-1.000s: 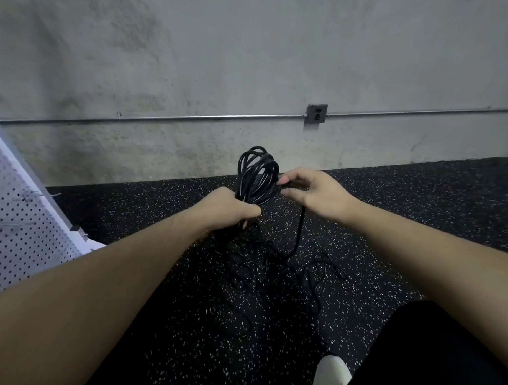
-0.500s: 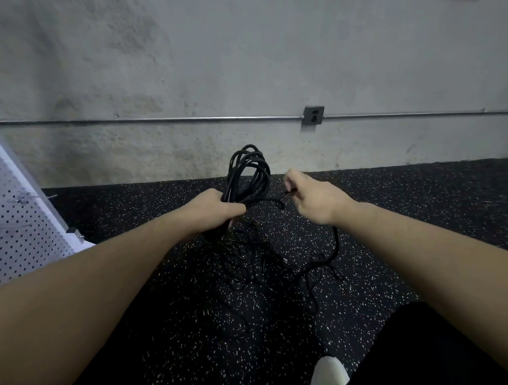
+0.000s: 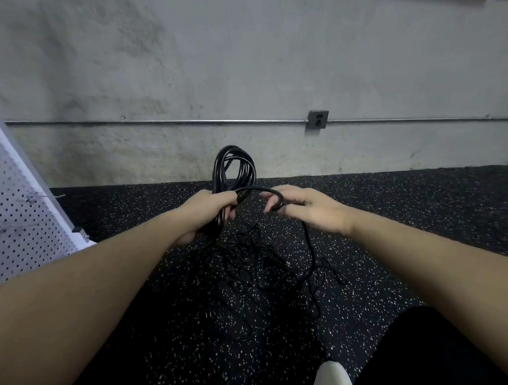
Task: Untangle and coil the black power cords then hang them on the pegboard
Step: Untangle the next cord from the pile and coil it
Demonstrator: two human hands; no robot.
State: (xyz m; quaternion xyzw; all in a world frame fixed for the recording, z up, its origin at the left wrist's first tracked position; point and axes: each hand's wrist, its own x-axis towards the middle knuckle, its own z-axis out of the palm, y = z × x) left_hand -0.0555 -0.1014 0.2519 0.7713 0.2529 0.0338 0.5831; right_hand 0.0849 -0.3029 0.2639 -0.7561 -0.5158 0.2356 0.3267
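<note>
My left hand (image 3: 207, 212) grips a coil of black power cord (image 3: 233, 170), whose loops stand up above the fist. From the coil one strand arcs to the right into my right hand (image 3: 302, 208), which pinches it between thumb and fingers. Below that hand the strand drops to a tangled heap of black cords (image 3: 261, 267) on the speckled floor. The white pegboard (image 3: 18, 230) leans at the far left, with wire hooks (image 3: 38, 197) sticking out of it.
A concrete wall stands straight ahead, with a metal conduit and a grey outlet box (image 3: 318, 119) on it. Black speckled rubber floor (image 3: 390, 214) spreads all round. My white shoe (image 3: 331, 378) and dark trouser leg (image 3: 428, 357) are at the lower right.
My right hand has come back toward the coil, bringing a fresh length of cord up in an arc. The left hand keeps its grip and sits slightly lower.
</note>
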